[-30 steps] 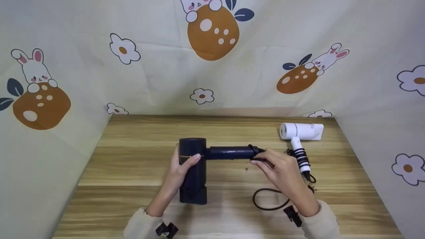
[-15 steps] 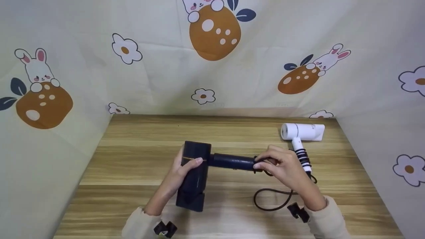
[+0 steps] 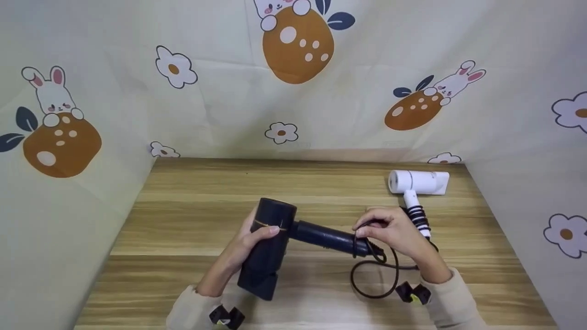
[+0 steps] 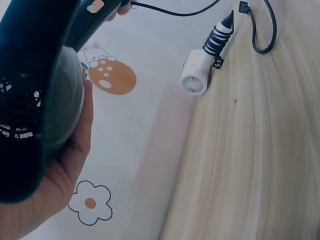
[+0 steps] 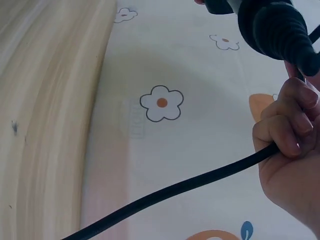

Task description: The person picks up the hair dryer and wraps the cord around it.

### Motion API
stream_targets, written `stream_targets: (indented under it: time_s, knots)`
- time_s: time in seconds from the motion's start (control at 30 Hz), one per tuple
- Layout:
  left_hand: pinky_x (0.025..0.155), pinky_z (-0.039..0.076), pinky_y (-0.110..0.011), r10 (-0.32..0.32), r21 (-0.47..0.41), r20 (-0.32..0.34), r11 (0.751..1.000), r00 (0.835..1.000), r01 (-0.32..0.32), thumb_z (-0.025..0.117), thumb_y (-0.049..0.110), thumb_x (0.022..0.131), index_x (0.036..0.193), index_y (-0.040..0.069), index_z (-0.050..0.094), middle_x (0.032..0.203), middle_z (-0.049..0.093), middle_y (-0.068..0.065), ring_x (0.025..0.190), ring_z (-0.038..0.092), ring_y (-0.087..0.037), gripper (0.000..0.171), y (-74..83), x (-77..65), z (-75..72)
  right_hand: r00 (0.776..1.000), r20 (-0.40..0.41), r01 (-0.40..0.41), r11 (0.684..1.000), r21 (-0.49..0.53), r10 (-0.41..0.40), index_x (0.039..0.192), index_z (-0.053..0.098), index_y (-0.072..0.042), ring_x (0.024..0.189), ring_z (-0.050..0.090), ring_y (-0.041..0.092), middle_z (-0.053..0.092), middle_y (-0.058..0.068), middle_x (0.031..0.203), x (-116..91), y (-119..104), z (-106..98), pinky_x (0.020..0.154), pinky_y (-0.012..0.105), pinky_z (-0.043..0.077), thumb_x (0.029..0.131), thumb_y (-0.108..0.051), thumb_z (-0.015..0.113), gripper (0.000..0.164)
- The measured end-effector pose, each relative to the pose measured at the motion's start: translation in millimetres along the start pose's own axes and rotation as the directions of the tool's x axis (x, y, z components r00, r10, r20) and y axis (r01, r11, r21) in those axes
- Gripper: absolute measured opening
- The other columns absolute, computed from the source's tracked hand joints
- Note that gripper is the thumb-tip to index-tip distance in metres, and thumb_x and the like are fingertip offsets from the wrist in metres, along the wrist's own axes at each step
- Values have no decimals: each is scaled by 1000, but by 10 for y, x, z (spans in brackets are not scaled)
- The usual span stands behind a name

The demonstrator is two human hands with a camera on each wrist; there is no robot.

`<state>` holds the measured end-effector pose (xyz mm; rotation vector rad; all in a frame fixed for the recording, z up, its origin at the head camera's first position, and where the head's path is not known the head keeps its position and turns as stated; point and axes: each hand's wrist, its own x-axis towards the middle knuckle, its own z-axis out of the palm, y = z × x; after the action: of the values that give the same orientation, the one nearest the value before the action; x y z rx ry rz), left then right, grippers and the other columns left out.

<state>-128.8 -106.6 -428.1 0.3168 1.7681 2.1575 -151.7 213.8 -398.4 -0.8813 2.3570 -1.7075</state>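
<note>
A dark blue hair dryer (image 3: 270, 250) is held above the table, its handle (image 3: 328, 237) slanting down to the right. My left hand (image 3: 247, 240) grips its barrel, thumb across the front near a thin gold ring. In the left wrist view the dryer's barrel (image 4: 30, 100) fills the upper left, the palm behind it. My right hand (image 3: 390, 229) pinches the dryer's black cord (image 3: 396, 270) near the handle's end, where a loop goes round the handle. The right wrist view shows curled fingers round the cord (image 5: 190, 184), just below the ribbed cord sleeve (image 5: 285, 35).
A white hair dryer (image 3: 419, 182) lies at the table's back right, black cord wound round its handle. Patterned cloth (image 3: 220, 105) walls the wooden table (image 3: 192, 183) at the back and sides. The dark cord's plug (image 4: 244, 7) lies on the table.
The dark hair dryer has tilted, its handle end dropping toward me. My right hand has drawn the cord round the handle's end, and more of the cord's loop now shows.
</note>
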Motion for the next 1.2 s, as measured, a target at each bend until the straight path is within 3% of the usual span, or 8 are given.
stream_targets:
  time_s: [0.27, 0.47, 0.67, 0.77, 0.87, 0.97, 1.07, 1.2]
  knots:
    - [65, 55, -43, -3, -58, -5, 998, 1000, 3, 55, 17, 86, 137, 12, 25, 93, 62, -15, 74, 66, -28, 59, -21, -8, -13, 998, 26, 59, 991, 121, -63, 91, 68, 5, 74, 63, 3, 69, -9, 86, 36, 139, 23, 65, 17, 52, 82, 3, 63, 10]
    - [65, 55, -43, 19, -76, -26, 997, 999, -21, 53, 15, 85, 135, 8, 27, 92, 61, -14, 72, 66, -29, 57, -23, -21, 4, 998, -21, -59, 989, 135, 63, 95, 68, -2, 82, 61, 3, 68, -11, 90, 26, 226, 18, 73, 18, 50, 88, -4, 59, 12]
    - [64, 55, -43, 21, -161, -34, 987, 999, -26, 49, 15, 85, 130, 7, 28, 90, 64, -15, 71, 67, -29, 50, -2, -50, 37, 994, -56, -80, 980, 181, 91, 97, 63, 9, 59, 44, -1, 53, -14, 68, 23, 299, 59, 51, 15, 35, 94, -5, 49, 20]
    - [62, 55, -41, 34, -201, -42, 979, 999, -42, 48, 17, 85, 125, 8, 33, 88, 66, -13, 70, 67, -27, 44, 18, -53, 59, 981, -110, -142, 978, 152, 160, 93, 61, 12, 63, 49, 1, 56, -12, 70, 15, 329, 107, 54, 17, 40, 96, -7, 46, 24]
    - [59, 55, -39, 63, -233, -60, 969, 996, -75, 47, 18, 85, 121, 8, 38, 87, 67, -10, 70, 67, -25, 39, 35, -42, 85, 945, -135, -279, 950, 138, 298, 85, 60, 4, 62, 52, 2, 59, -8, 71, 13, 346, 183, 56, 16, 43, 99, -16, 43, 29]
    - [57, 55, -37, 96, -251, -98, 961, 991, -118, 46, 17, 85, 117, 8, 42, 85, 67, -9, 69, 68, -24, 33, 47, -23, 111, 921, -112, -354, 922, 155, 373, 89, 61, -2, 50, 40, 2, 50, -4, 61, 12, 344, 284, 47, 13, 33, 101, -21, 38, 32]
    - [57, 55, -38, 113, -242, -156, 959, 981, -148, 46, 17, 86, 114, 7, 43, 82, 67, -9, 68, 68, -24, 31, 53, 1, 136, 936, -101, -325, 939, 115, 336, 94, 62, -1, 45, 37, 2, 47, -1, 58, 3, 320, 385, 43, 14, 30, 102, -22, 34, 36]
    - [57, 55, -40, 94, -238, -255, 959, 962, -157, 47, 18, 86, 116, 8, 40, 83, 66, -10, 67, 67, -25, 32, 52, 28, 157, 976, -132, -185, 979, -86, 173, 90, 62, -4, 45, 39, 1, 48, 1, 54, -18, 281, 486, 43, 18, 35, 101, -18, 36, 33]
